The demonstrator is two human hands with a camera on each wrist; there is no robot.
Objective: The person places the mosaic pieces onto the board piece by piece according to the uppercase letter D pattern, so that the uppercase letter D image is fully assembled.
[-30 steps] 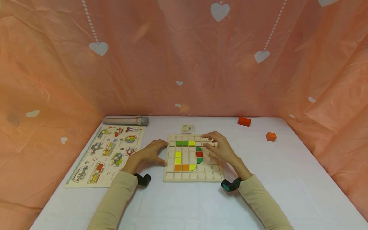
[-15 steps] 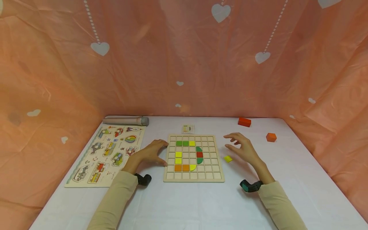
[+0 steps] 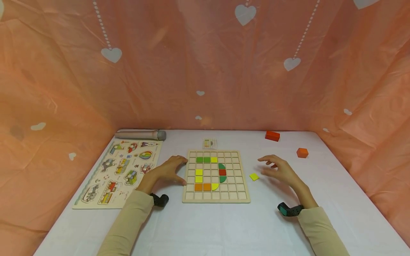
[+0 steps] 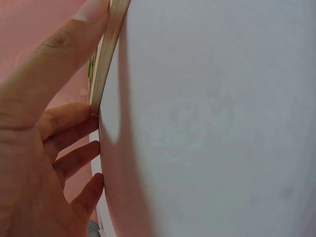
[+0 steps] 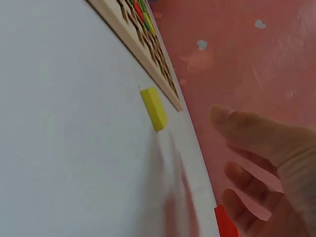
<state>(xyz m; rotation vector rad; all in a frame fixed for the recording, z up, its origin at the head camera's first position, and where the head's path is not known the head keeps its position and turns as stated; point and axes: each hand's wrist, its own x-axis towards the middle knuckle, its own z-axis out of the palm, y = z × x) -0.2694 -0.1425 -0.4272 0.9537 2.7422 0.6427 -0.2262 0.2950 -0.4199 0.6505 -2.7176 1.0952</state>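
A wooden grid board (image 3: 216, 199) lies mid-table, with green, yellow, orange and red tiles set in some of its cells. My left hand (image 3: 167, 171) touches the board's left edge with thumb and fingertips, fingers spread; the left wrist view shows the thumb and index finger against the wooden side (image 4: 107, 64). A loose yellow square tile (image 3: 254, 176) lies flat on the white table just right of the board. Beside that tile, to its right, hovers my right hand (image 3: 282, 171) with loosely bent fingers and nothing in them. In the right wrist view the yellow tile (image 5: 154, 108) is apart from the fingers.
A small printed pattern card (image 3: 209, 143) sits behind the board. At left lie a picture puzzle board (image 3: 123, 174) and a microphone (image 3: 141, 134). A red block (image 3: 272, 136) and an orange block (image 3: 302, 153) stand at the back right.
My right hand has moved from over the board's right side to the right, beyond its edge. The yellow tile now shows on the table there. The left hand has stayed in place.
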